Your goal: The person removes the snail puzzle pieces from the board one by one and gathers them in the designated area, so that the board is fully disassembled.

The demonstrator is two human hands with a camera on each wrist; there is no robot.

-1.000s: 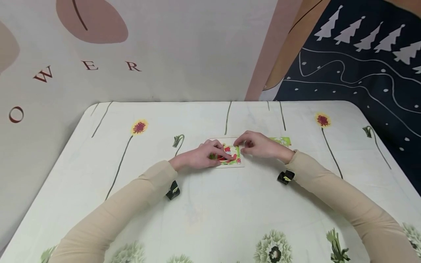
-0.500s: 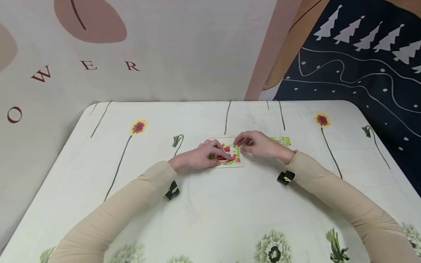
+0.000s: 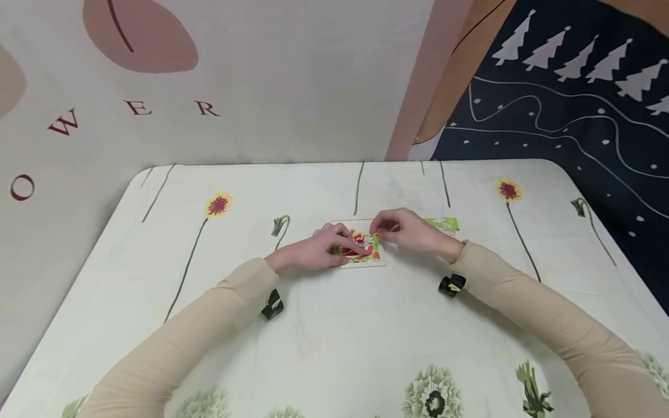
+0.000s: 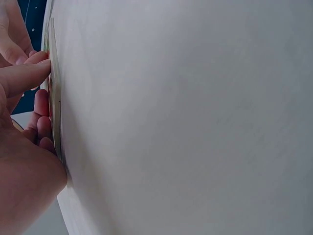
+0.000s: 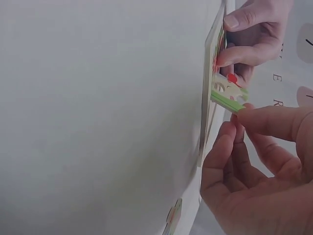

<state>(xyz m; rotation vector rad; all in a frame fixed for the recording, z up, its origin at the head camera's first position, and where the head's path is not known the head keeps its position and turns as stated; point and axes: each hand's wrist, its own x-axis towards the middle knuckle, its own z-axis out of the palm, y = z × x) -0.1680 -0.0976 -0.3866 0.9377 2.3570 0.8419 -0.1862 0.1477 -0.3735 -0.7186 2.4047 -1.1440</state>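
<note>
A flat puzzle board with a pale border and a red and green picture lies on the table. My left hand rests over its left part, the index finger stretched across the picture and the thumb at the near border. At the board's right side my right hand pinches a puzzle piece between thumb and fingertips. That piece has a green edge and stands tilted up from the board in the right wrist view. From the left wrist, the left hand's fingers show against the board's face.
Another green puzzle piece lies on the table just beyond the right wrist. Both wrists carry small black devices, such as the wrist camera on the right. The table has a flower-printed white cover and ends at a wall behind.
The head view has shifted slightly. Both hands stay nearly in place at the board, with only a slight change at the right fingertips.
</note>
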